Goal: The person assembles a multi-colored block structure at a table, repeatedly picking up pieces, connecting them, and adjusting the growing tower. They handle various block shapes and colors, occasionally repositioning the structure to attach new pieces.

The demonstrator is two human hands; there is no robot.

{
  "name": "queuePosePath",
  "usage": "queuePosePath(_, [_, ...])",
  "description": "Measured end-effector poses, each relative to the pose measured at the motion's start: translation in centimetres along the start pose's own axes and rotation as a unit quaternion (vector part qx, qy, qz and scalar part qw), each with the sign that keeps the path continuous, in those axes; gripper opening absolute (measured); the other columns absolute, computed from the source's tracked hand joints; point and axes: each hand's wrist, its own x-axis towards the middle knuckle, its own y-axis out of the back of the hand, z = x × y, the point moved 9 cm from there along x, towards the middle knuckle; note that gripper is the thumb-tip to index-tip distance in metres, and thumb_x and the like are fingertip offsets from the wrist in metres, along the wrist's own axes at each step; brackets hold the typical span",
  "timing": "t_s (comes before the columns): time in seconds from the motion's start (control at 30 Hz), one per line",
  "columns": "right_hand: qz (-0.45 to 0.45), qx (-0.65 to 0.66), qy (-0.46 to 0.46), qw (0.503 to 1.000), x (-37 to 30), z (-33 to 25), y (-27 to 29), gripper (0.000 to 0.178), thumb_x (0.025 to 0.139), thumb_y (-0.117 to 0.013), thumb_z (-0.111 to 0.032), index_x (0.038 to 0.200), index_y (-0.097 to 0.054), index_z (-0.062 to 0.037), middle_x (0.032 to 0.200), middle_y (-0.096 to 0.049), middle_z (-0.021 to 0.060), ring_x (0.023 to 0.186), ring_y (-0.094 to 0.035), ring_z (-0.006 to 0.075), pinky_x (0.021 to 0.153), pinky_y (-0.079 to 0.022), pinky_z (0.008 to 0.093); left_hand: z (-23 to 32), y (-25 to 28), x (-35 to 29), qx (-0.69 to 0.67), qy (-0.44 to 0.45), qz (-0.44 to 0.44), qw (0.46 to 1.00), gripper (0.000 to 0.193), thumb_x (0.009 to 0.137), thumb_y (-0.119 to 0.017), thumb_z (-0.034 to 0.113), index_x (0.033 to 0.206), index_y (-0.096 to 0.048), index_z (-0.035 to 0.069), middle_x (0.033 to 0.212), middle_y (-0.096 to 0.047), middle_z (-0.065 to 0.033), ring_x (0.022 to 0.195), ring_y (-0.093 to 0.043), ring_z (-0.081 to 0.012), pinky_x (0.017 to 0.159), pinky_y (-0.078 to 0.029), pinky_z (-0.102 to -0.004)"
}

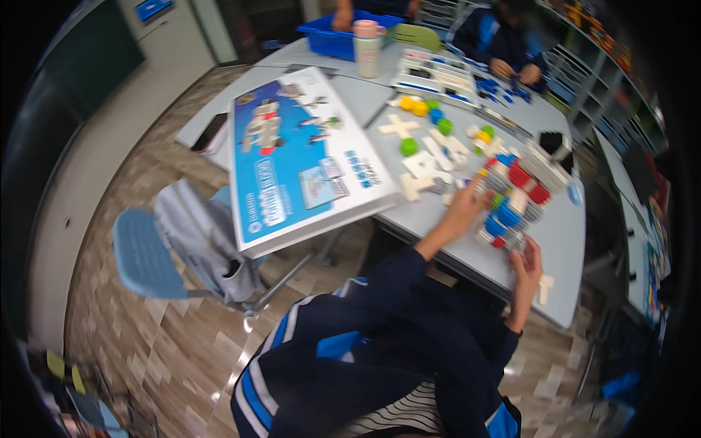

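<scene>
Navy jacket (398,325) with blue-white stripes (257,394)

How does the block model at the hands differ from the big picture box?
The block model is chunky and uneven, while the box is flat and rectangular. The box looks clearly larger than the block model. The left hand and right hand are at the block model, while neither touches the box. Both show blue and white.

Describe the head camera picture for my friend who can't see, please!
The left hand and right hand hold a colourful block model at a pale table. Loose pieces and a big blue-and-white box lie to its left; another person is opposite.
</scene>
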Motion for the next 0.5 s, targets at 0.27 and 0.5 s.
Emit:
queuePosePath(0.27, [-0.013, 0.034, 0.02, 0.999, -0.2, -1.1, -0.7, 0.044, 0.094, -0.067, -0.006, 0.134, -0.052, 0.005, 0.124, -0.061, 0.0117, 0.101, -0.061, 0.0127, 0.087, -0.052, 0.027, 1.2, 0.6, -0.1, 0.074, -0.045, 0.04, 0.995, 0.057, 0.102, -0.052, 0.053, 0.122, -0.054, -0.001, 0.085, -0.069, -0.013, 0.076, -0.064, -0.017, 0.068, -0.05, -0.0333])
queuePosePath(0.5, [-0.008, 0.014, 0.014, 1.0, -0.4, -1.7, -0.8, 0.044, 0.094, -0.068, -0.005, 0.134, -0.054, 0.0044, 0.124, -0.061, 0.0103, 0.094, -0.058, 0.0085, 0.086, -0.049, 0.0237, 0.2, 0.7, 0.0, 0.082, -0.016, 0.022, 0.996, 0.06, 0.101, -0.052, 0.054, 0.123, -0.053, -0.002, 0.083, -0.067, -0.0122, 0.074, -0.057, -0.0133, 0.067, -0.048, -0.0314])
